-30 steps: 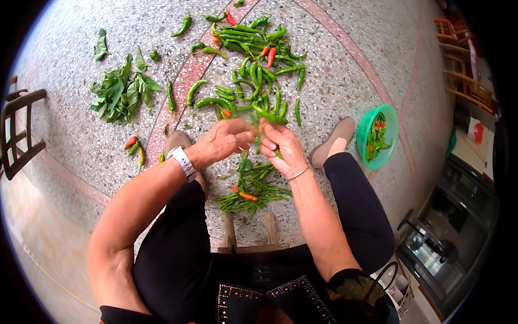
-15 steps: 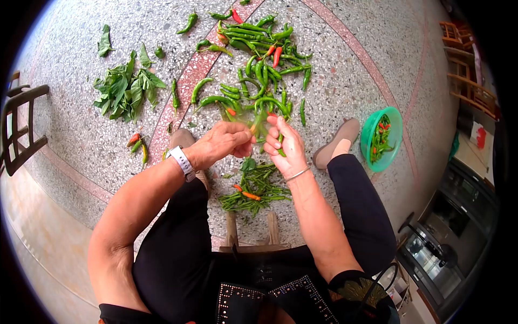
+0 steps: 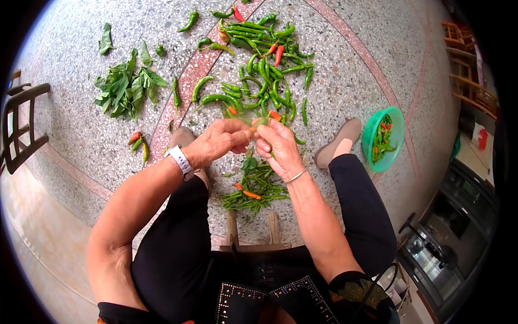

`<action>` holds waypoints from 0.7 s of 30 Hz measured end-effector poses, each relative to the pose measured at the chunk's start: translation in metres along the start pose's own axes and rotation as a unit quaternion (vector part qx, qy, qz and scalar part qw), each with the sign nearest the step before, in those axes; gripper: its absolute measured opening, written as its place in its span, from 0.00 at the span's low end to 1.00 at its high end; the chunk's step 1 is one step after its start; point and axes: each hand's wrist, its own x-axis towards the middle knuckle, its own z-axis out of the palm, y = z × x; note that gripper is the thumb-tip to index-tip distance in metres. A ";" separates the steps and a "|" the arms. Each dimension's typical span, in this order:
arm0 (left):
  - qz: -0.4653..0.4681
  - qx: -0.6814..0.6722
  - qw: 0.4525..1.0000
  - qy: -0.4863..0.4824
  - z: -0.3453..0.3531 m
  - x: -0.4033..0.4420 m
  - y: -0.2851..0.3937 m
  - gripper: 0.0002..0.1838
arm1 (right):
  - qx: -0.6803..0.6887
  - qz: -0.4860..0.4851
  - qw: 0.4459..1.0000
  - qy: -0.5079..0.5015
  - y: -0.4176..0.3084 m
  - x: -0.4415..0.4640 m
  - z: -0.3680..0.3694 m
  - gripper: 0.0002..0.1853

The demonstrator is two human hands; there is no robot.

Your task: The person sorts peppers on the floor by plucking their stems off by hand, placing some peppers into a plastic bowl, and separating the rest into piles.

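My left hand [image 3: 224,141] and my right hand [image 3: 279,147] meet above the floor, between my knees. Both are closed, fingertips pinching a green chili pepper [image 3: 261,122] that is partly hidden and blurred. An orange-red chili tip [image 3: 274,115] shows at the right fingers; whether it is held or lies behind them I cannot tell. Just beyond the hands spreads a loose heap of green chilies [image 3: 261,81] with a few red ones. Nearer me, below the hands, lies a pile of thin green stems [image 3: 253,189] with two orange chilies on it.
A green plastic basket [image 3: 398,141] holding green and red chilies stands right of my right shoe [image 3: 345,141]. Leaves [image 3: 129,92] lie in a pile at left, with several chilies [image 3: 138,144] below them. A dark chair [image 3: 24,127] stands at the left edge.
My right hand has turned and moved slightly left, bringing its fingertips against those of my left hand at the chili. The left hand has barely moved.
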 end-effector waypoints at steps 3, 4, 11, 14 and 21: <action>0.018 0.021 1.000 0.003 -0.002 0.000 0.001 0.15 | 0.021 -0.002 1.000 -0.002 0.003 0.001 -0.002 0.08; 0.020 0.042 0.999 0.003 -0.002 0.000 0.004 0.15 | 0.026 -0.002 1.000 -0.002 0.004 0.001 -0.002 0.08; 0.129 0.248 0.959 0.056 0.001 0.005 -0.010 0.14 | -0.063 -0.035 0.997 0.028 0.007 0.000 0.007 0.07; 0.231 0.353 0.900 0.105 0.005 0.002 -0.007 0.10 | -0.106 -0.061 0.989 0.081 0.012 0.000 0.012 0.07; 0.245 0.367 0.882 0.164 0.014 0.002 -0.008 0.06 | -0.005 -0.105 0.985 0.136 0.025 0.001 0.028 0.07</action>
